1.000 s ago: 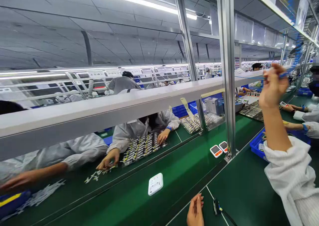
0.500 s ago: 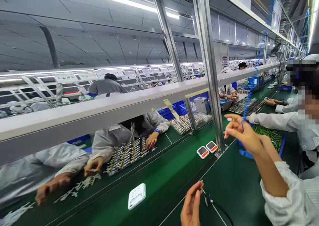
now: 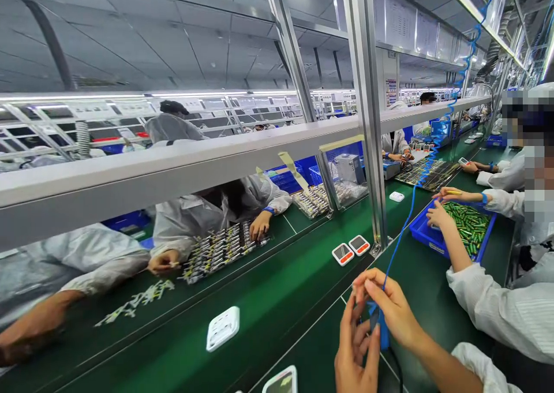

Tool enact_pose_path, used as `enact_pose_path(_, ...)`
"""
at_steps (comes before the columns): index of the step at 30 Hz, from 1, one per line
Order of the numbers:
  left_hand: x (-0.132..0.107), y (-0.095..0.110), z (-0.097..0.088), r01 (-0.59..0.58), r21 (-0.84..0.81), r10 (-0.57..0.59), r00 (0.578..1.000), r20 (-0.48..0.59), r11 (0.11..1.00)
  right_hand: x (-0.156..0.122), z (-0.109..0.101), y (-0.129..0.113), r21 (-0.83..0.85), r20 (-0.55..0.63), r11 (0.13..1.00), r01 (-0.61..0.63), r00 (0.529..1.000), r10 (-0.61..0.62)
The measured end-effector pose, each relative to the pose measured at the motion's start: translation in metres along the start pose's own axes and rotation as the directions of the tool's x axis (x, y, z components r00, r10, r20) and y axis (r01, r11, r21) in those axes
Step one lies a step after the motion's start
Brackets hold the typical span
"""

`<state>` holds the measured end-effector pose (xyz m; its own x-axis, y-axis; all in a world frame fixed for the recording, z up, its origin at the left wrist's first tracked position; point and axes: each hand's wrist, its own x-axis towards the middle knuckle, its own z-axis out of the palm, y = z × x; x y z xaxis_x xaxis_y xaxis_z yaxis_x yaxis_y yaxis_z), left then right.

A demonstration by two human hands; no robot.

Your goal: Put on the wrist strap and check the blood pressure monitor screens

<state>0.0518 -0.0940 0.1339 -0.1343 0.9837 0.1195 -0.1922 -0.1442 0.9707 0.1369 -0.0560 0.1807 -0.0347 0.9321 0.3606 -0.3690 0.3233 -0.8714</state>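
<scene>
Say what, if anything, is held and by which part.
Seemingly a blue object, between the wearer's left hand and right hand; fingers partly hide it, so the gripped part cannot be told.

You can make out no words, as print on the hanging sheets (image 3: 400,22) and pillar notice (image 3: 391,91) is too small.

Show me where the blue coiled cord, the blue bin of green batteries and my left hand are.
Blue coiled cord (image 3: 428,165): head view, on its coiled stretch.
Blue bin (image 3: 425,239): head view, on its outer side wall.
Left hand (image 3: 353,360): head view, on the middle, below the fingers.
</scene>
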Motion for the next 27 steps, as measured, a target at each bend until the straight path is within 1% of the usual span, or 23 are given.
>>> enact_pose_path(2,0.003,0.005,-0.002,0.003,-0.048,-0.006,0.999,-0.052,0.999,-0.008,-0.001,0.004,-0.146,-0.017,0.988,0.055,0.998,-0.058)
enact_pose_path(3,0.005,0.008,-0.004,0.001,-0.064,-0.006,0.997,-0.077,0.998,-0.012,-0.002,0.008,-0.216,-0.069,0.973,0.077,0.993,-0.094)
enact_pose_path(4,0.006,0.011,-0.006,-0.004,-0.074,-0.004,0.995,-0.104,0.997,-0.017,-0.003,0.013,-0.271,-0.148,0.958,0.091,0.980,-0.135)
enact_pose_path(6,0.008,0.014,-0.008,-0.014,-0.072,0.003,0.988,-0.154,0.997,-0.024,-0.006,0.023,-0.319,-0.321,0.945,0.075,0.929,-0.182)
enact_pose_path(7,0.009,0.015,-0.009,-0.016,-0.064,0.005,0.986,-0.167,0.998,-0.027,-0.007,0.027,-0.318,-0.369,0.946,0.055,0.912,-0.177)
enact_pose_path(8,0.010,0.016,-0.010,-0.014,-0.053,0.005,0.986,-0.166,0.999,-0.029,-0.008,0.030,-0.312,-0.374,0.950,0.034,0.914,-0.155)
enact_pose_path(9,0.010,0.016,-0.010,-0.011,-0.036,0.005,0.988,-0.152,0.999,-0.030,-0.009,0.032,-0.307,-0.338,0.952,0.016,0.933,-0.125)
enact_pose_path(11,0.010,0.014,-0.010,-0.013,0.013,0.014,0.995,-0.102,1.000,-0.029,-0.010,0.030,-0.324,-0.224,0.946,0.011,0.971,-0.088)
enact_pose_path(13,0.009,0.012,-0.009,-0.039,0.076,0.044,0.997,-0.060,0.996,-0.028,-0.010,0.024,-0.362,-0.177,0.931,0.047,0.977,-0.118)
enact_pose_path(15,0.008,0.012,-0.009,-0.101,0.150,0.112,0.992,-0.060,0.983,-0.029,-0.009,0.018,-0.363,-0.171,0.930,0.064,0.976,-0.134)
enact_pose_path(17,0.006,0.012,-0.008,-0.194,0.243,0.216,0.974,-0.067,0.950,-0.033,-0.007,0.016,-0.285,-0.137,0.957,0.047,0.987,-0.089)
enact_pose_path(19,0.004,0.014,-0.007,-0.266,0.325,0.287,0.958,-0.018,0.908,-0.039,-0.006,0.017,-0.154,-0.071,0.988,-0.003,0.997,-0.008)
enact_pose_path(21,0.002,0.017,-0.006,-0.274,0.349,0.266,0.961,0.074,0.896,-0.044,-0.006,0.018,-0.030,-0.006,0.997,-0.070,0.998,0.070)
enact_pose_path(23,0.000,0.020,-0.005,-0.229,0.337,0.192,0.972,0.138,0.913,-0.045,-0.010,0.018,0.079,0.059,0.989,-0.124,0.991,0.120)
enact_pose_path(25,-0.002,0.023,-0.006,-0.160,0.324,0.114,0.981,0.158,0.932,-0.039,-0.017,0.016,0.189,0.127,0.971,-0.145,0.984,0.123)
enact_pose_path(27,-0.004,0.025,-0.005,-0.093,0.296,0.036,0.981,0.193,0.951,-0.029,-0.025,0.013,0.260,0.161,0.953,-0.157,0.980,0.117)
